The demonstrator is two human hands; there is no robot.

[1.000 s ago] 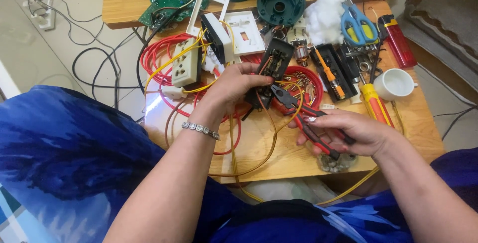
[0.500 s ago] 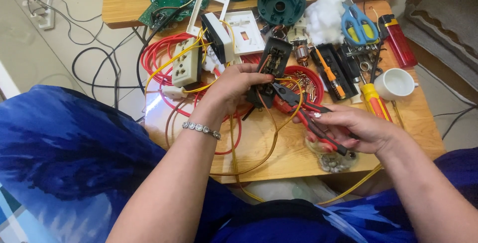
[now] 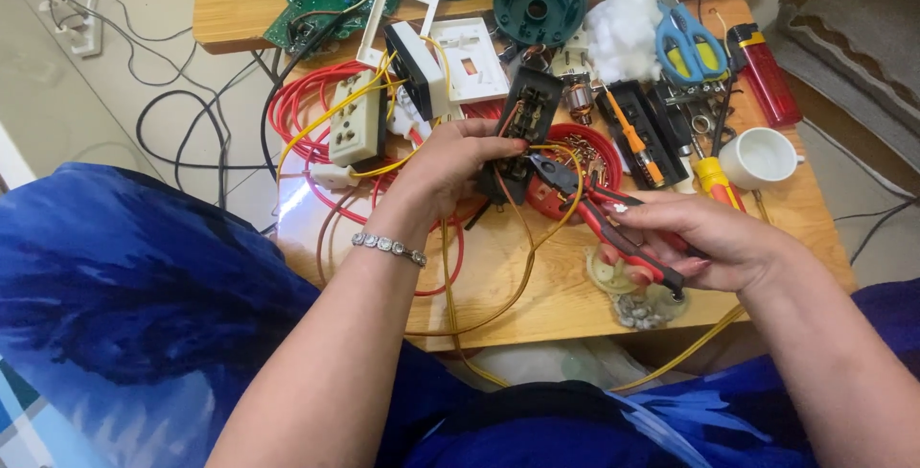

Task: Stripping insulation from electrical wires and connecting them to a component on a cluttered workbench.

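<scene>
Head view: the left hand (image 3: 450,161) grips a black socket (image 3: 522,123) tilted above the table (image 3: 537,305). The right hand (image 3: 704,243) is closed round red-handled pliers (image 3: 599,209) (nose at the socket's yellow wire (image 3: 565,205)), over a red dish (image 3: 599,147).

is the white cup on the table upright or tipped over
Upright. The white cup rests on its base on the wooden table, its open mouth facing up.

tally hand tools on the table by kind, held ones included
Pliers (red and black, in the right hand): 1
Scissors (blue handles): 1
Screwdrivers: 2, the small orange one and the yellow-orange one
Total: 4
</scene>
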